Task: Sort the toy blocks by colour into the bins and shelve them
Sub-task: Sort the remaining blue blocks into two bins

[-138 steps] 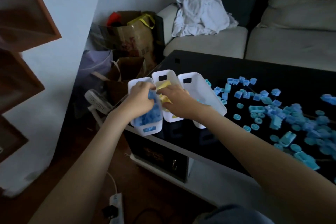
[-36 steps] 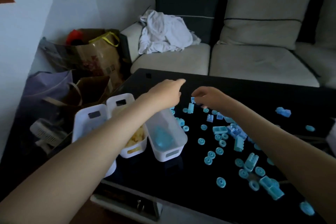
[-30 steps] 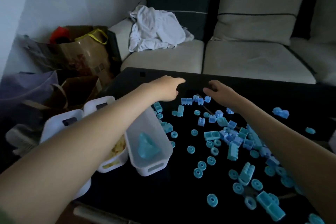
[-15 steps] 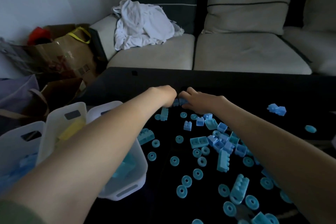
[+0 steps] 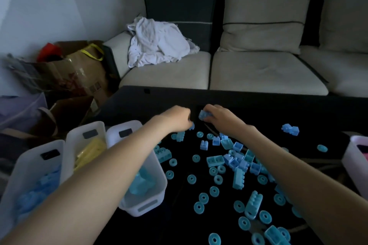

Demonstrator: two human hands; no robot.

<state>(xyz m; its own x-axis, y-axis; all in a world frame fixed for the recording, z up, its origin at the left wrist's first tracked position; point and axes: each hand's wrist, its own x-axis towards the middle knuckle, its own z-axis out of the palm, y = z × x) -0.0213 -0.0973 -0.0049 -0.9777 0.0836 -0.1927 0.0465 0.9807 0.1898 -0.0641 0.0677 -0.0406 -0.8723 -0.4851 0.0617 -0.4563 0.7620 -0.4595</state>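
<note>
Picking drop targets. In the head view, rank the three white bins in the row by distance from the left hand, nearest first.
1. Pale-blue-block bin: right end of the row, closest to the left hand.
2. Yellow-block bin: middle of the row.
3. Darker-blue-block bin: left end.

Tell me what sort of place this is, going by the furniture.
Most likely a home living room: a cushioned sofa with a crumpled white cloth on it, a low black coffee table strewn with blue toy blocks, and paper bags beside it.
</note>
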